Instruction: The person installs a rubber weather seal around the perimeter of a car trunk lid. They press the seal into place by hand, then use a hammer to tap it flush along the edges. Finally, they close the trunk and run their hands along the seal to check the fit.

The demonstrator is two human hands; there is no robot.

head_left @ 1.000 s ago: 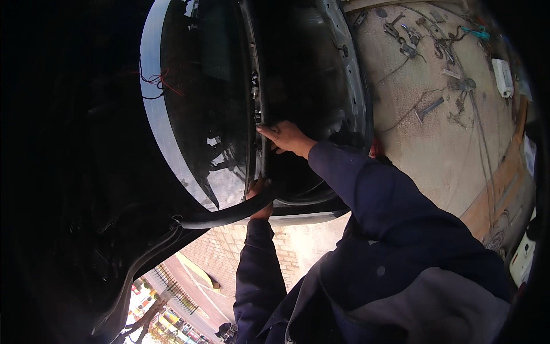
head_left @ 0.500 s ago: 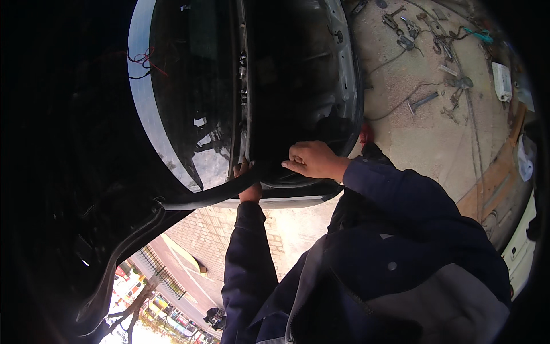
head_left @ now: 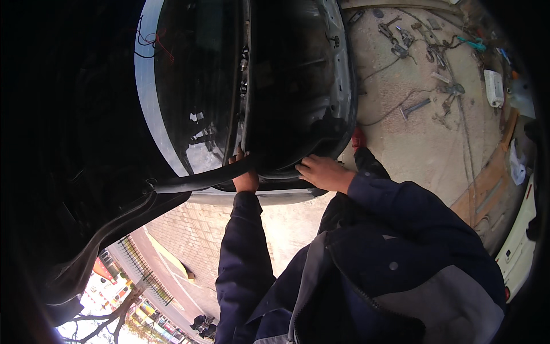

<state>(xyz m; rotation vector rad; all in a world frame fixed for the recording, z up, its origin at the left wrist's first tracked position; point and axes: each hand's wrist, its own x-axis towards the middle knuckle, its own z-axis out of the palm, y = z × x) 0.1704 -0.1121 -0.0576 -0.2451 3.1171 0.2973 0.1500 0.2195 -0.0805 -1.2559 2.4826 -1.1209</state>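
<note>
Left hand (head_left: 246, 179) is clamping the black rubber seal (head_left: 200, 179) under the raised car door (head_left: 298, 103), right hand (head_left: 321, 171) is pressing flat with fingers together on its lower rim; seating likely wants steady pressure worked gradually along the edge.

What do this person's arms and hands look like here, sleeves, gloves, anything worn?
Both hands, the left hand and the right hand, are bare: no gloves, no visible rings or watch. Both arms wear long dark navy jacket sleeves reaching the wrists. The jacket has grey panels at shoulder and front.
</note>
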